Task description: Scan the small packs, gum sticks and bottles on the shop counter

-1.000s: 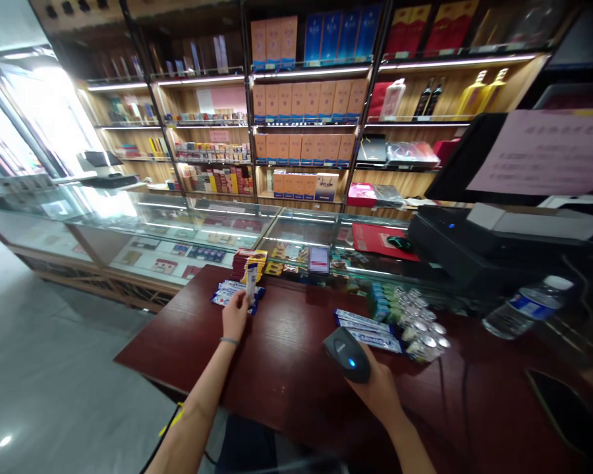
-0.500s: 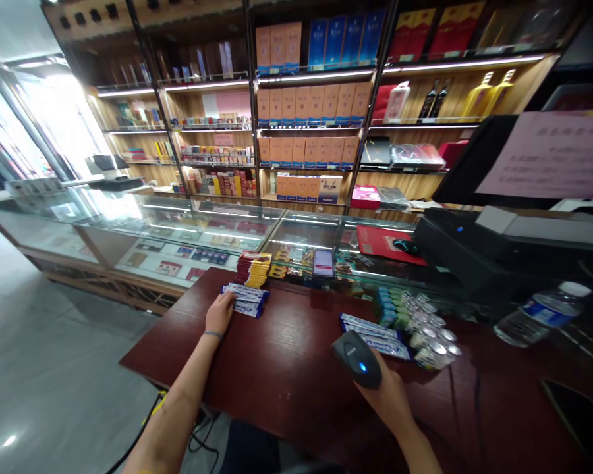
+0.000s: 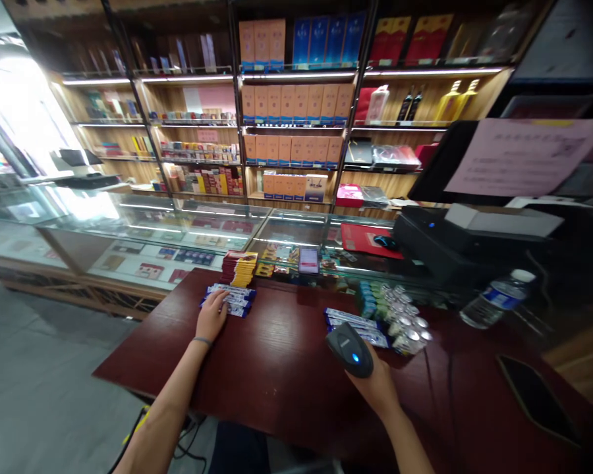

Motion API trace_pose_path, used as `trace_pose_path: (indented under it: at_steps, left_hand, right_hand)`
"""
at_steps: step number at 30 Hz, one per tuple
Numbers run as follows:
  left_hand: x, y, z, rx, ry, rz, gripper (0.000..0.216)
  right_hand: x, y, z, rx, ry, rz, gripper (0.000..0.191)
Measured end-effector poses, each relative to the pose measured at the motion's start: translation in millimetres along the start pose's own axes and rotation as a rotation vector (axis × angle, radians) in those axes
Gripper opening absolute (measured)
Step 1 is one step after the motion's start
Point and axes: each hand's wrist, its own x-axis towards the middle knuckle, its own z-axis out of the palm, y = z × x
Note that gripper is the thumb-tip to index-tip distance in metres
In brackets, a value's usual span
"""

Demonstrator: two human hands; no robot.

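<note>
My left hand (image 3: 213, 315) rests on a small pile of blue-and-white packets (image 3: 238, 305), its fingers stretched out over their left part. Right behind that pile stands a stack of red-and-yellow packets (image 3: 240, 268). My right hand (image 3: 379, 382) is wrapped around a dark barcode scanner (image 3: 350, 350) with a lit blue light, held above the table. Partly behind the scanner lies a second group of blue-and-white packets (image 3: 358, 322). Beside it, rows of small capped containers (image 3: 409, 322) and teal and green items (image 3: 369, 299) stand close together.
The dark red table (image 3: 277, 355) adjoins a glass display counter (image 3: 212, 224). To the right are a water bottle (image 3: 497, 299), a phone (image 3: 536, 398) and a black machine (image 3: 439, 247). A red mat (image 3: 363, 238) with a mouse lies on the glass. Stocked shelves (image 3: 296, 125) line the back.
The whole view has swung to the right, so the scene sits further left. My left hand has shifted further over the packets. The scanner stays in my right hand.
</note>
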Motion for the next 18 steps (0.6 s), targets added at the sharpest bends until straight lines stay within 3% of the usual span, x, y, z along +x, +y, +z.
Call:
trace_pose_path:
  at_steps: [4,12,18]
  left_hand:
    - [-1,51,23,-0.092,-0.013,0.062,0.033]
    - [-8,172,92,-0.322,-0.228,0.249,0.034]
    - [-11,233,145,-0.413,-0.353,0.335,0.034]
  right_hand:
    - [-2,11,-18,-0.043,0.049,0.049,0.048]
    - [-14,38,-58,-0.08,0.094,0.116,0.055]
    - [-21,50,-83,-0.14,0.139,0.116,0.053]
